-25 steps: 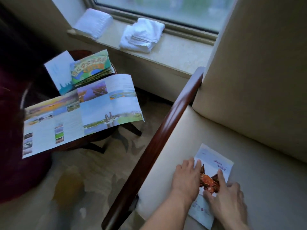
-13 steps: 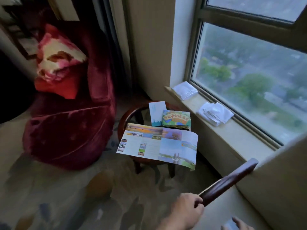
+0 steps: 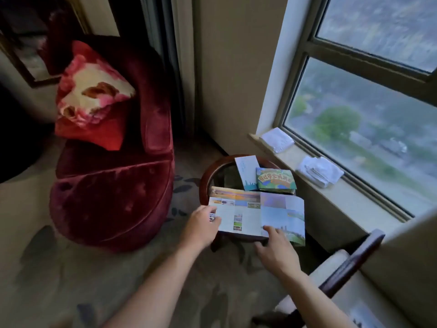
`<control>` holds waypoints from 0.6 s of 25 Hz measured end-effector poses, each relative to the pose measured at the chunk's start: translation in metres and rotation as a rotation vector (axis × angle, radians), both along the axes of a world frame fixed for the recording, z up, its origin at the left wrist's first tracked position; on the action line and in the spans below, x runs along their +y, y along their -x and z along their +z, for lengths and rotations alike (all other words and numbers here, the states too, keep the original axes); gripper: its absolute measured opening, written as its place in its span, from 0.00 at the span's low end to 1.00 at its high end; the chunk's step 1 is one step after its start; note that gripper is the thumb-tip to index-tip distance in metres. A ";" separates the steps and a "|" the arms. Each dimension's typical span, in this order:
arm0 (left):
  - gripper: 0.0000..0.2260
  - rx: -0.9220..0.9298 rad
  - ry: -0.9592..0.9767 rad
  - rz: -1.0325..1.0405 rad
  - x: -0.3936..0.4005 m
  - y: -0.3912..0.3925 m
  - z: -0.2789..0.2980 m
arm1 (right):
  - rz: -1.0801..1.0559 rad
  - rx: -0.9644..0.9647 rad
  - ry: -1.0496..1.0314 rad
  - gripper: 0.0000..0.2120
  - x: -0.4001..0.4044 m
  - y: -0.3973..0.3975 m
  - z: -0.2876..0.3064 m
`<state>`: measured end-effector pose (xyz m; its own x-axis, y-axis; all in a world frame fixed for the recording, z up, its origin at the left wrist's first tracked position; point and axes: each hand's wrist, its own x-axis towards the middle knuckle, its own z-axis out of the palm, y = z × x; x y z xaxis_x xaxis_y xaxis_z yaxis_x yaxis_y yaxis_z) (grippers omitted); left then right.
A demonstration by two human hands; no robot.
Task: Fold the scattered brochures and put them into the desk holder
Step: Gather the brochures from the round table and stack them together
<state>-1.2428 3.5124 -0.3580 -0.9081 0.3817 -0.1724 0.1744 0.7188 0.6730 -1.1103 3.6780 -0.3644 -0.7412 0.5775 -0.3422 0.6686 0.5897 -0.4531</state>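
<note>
A large unfolded brochure (image 3: 250, 217) with landscape photos lies spread over a small round wooden table (image 3: 206, 178), its near edge hanging past the rim. My left hand (image 3: 201, 227) pinches its left edge with the thumb on top. My right hand (image 3: 275, 247) holds the near right edge, fingers on top and thumb under it. Behind it on the table lie a narrow white-and-blue folded brochure (image 3: 246, 171) and a green folded brochure (image 3: 275, 182). At the bottom right, another folded brochure (image 3: 363, 314) lies blurred on the sofa seat. No desk holder is in sight.
A red velvet armchair (image 3: 111, 192) with a pink and red cushion (image 3: 92, 100) stands left of the table. Two folded white towels (image 3: 319, 170) lie on the window sill (image 3: 350, 197). The cream sofa's dark wooden arm (image 3: 350, 263) runs along the right.
My view swung up from the sofa seat to the round table. Both hands left the folded brochure on the seat, reached forward and took hold of the large open brochure.
</note>
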 end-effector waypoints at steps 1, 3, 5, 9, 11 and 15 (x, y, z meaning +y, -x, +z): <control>0.18 0.002 0.012 0.003 -0.007 0.011 -0.001 | 0.009 -0.003 -0.009 0.28 -0.004 0.011 -0.001; 0.17 -0.011 0.024 -0.001 -0.012 0.034 -0.011 | 0.024 -0.004 -0.022 0.27 -0.004 0.035 -0.009; 0.16 -0.026 0.043 0.002 -0.007 0.052 -0.023 | 0.044 0.005 -0.025 0.27 0.002 0.059 -0.023; 0.16 -0.102 0.118 -0.019 0.017 0.098 -0.056 | 0.082 -0.039 0.003 0.27 0.023 0.119 -0.064; 0.16 -0.135 0.160 -0.014 0.034 0.126 -0.074 | 0.093 -0.085 0.028 0.27 0.036 0.150 -0.088; 0.14 -0.227 0.202 0.051 0.062 0.162 -0.126 | 0.155 -0.166 0.023 0.24 0.052 0.194 -0.137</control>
